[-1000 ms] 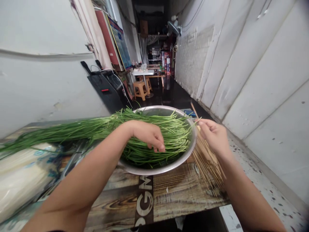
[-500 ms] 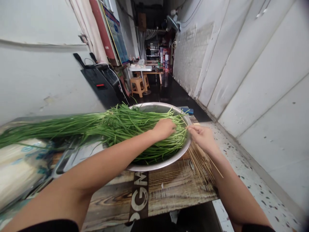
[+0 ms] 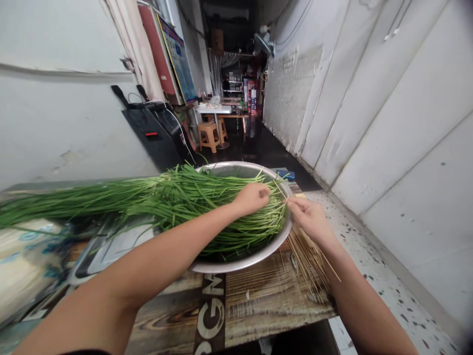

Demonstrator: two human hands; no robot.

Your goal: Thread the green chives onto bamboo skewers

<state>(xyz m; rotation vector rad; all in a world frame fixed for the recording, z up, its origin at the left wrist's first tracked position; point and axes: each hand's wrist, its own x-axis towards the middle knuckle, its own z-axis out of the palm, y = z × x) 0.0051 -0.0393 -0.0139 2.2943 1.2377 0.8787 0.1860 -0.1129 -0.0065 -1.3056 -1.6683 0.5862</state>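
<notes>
A wide metal basin (image 3: 236, 266) holds a big heap of green garlic chives (image 3: 207, 197), pale stem ends to the right, long leaves trailing left past the rim. My left hand (image 3: 253, 198) is over the stems with its fingers curled closed; whatever they grip is hidden. By the basin's right rim, my right hand (image 3: 310, 217) pinches a thin bamboo skewer (image 3: 333, 270) between thumb and forefinger. The skewer slants from over the stem ends down past my wrist. More bamboo skewers (image 3: 305, 259) lie loose on the table under my right forearm.
The basin stands on a wood-patterned table (image 3: 273, 310). To the left are a plastic-wrapped pale bundle (image 3: 29, 266) and a tray (image 3: 83, 268). A small blue object (image 3: 286, 174) lies behind the basin. Farther back are a stool (image 3: 209, 135) and a white table (image 3: 214, 109).
My left hand's fingers have curled in more tightly and lifted slightly off the stems. My right hand keeps its pinch on the skewer. The view has tilted slightly.
</notes>
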